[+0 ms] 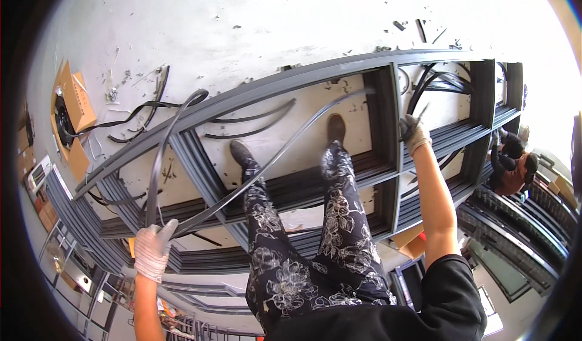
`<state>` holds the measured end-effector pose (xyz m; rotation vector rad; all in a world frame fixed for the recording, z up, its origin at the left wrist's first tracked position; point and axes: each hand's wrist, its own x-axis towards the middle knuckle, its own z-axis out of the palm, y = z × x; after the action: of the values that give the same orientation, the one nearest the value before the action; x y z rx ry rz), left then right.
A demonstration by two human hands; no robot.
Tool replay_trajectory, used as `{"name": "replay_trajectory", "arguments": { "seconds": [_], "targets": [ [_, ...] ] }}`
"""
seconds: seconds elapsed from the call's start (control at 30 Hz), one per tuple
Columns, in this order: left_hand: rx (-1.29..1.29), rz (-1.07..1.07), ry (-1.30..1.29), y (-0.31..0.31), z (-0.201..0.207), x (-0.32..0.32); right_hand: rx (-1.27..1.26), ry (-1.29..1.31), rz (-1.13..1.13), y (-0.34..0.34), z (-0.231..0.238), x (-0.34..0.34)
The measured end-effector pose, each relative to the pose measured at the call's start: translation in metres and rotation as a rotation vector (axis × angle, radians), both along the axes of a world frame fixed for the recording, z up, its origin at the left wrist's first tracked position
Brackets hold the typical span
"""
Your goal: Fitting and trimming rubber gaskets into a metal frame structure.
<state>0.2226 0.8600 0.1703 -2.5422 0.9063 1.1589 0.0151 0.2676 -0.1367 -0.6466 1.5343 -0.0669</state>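
Note:
My left hand (151, 253), in a white glove, is closed around a long black rubber sealing strip (159, 165). One length loops up over the grey metal window frame (276, 75) at far left. Another length (285, 147) slants from the hand across the frame openings to a blurred end near the far rail. My right hand (416, 133), also gloved, is closed beside an upright bar of the frame. It grips a dark tool (404, 128) with a thin grey tip; its exact kind is unclear. The frames lie stacked, and my feet stand within one opening.
An opened cardboard box (80, 101) with coiled black strip stands at far left. Loose strips (251, 122) lie on the floor inside the frame, with scraps beyond it. A co-worker (512, 165) crouches at right beside stacked dark profiles (515, 219).

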Motion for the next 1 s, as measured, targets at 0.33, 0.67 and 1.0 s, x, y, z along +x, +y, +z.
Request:
{"name": "replay_trajectory", "arguments": {
  "seconds": [0.33, 0.67, 1.0],
  "targets": [
    [-0.297, 0.248, 0.675, 0.046, -0.05, -0.026, 1.183, -0.056, -0.007, 0.482, 0.093, 0.049],
    [0.417, 0.875, 0.954, 0.093, -0.052, -0.007, 0.65, -0.334, -0.595, 0.406, -0.018, 0.024],
    [0.31, 0.825, 0.359, 0.17, -0.087, 0.033, -0.232, -0.042, -0.616, 0.278, -0.094, 0.048]
  ]
}}
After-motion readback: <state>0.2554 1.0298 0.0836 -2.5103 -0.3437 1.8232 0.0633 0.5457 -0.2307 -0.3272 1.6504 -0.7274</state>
